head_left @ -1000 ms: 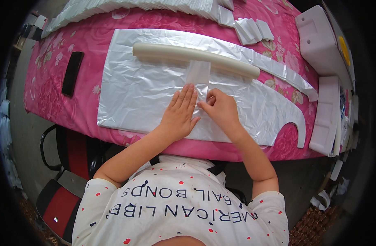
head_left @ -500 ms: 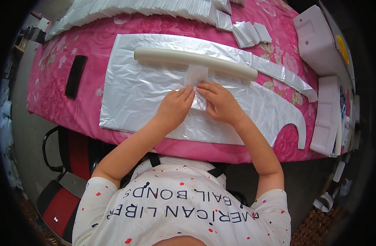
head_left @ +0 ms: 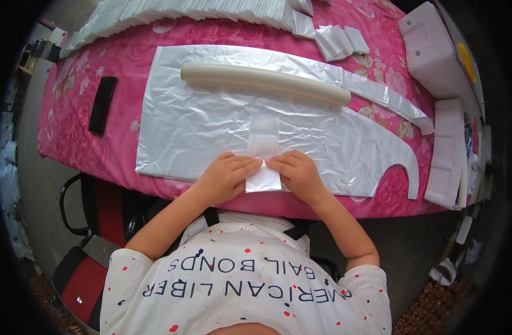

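A narrow folded white plastic bag (head_left: 263, 182) lies near the table's front edge, its end hanging toward me. On its left side my left hand (head_left: 225, 177) is closed, thumb and fingertips pressed on the plastic. From the right my right hand (head_left: 298, 174) grips it the same way, and the fingertips of both hands nearly meet over it. The strip's thinner, see-through part runs away from my fingers. Beneath it a large white plastic bag (head_left: 194, 128) is spread flat, with curved handle straps at the right. Across this bag, beyond my hands, rests a long beige tube (head_left: 267, 84).
A long row of folded white packets (head_left: 200, 17) lines the far side, with several loose packets (head_left: 339, 43) at its right end. A black phone (head_left: 103, 105) is at the left on the pink floral cloth (head_left: 71, 128). White foam boxes (head_left: 445, 153) stand at the right; red-and-black chairs (head_left: 99, 206) at lower left.
Both hands have come toward me along with the folded bag. It now lies lower, away from the tube, with more of its length showing beyond my fingers.
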Demonstrator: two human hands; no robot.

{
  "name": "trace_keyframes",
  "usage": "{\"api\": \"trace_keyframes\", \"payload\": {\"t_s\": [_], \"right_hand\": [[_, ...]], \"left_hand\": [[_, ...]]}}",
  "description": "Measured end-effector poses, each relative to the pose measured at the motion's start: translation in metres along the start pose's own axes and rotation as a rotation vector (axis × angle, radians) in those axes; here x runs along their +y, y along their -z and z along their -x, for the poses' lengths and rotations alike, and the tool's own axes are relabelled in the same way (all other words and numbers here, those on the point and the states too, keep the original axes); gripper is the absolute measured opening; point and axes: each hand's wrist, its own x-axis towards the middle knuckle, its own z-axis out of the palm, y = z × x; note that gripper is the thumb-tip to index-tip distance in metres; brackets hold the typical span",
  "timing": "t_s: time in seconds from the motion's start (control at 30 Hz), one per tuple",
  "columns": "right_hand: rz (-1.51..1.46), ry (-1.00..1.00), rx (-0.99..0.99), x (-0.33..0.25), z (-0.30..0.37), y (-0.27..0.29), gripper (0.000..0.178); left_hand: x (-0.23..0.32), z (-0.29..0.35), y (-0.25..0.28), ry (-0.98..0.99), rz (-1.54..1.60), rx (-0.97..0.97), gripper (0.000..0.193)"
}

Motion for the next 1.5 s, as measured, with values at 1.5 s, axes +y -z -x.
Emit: {"api": "trace_keyframes", "payload": {"t_s": [1.5], "right_hand": [[0.119, -0.8, -0.176, -0.017, 0.008, 0.041, 0.02]], "left_hand": [[0.013, 0.019, -0.007, 0.105, -0.288, -0.336, 0.101]]}}
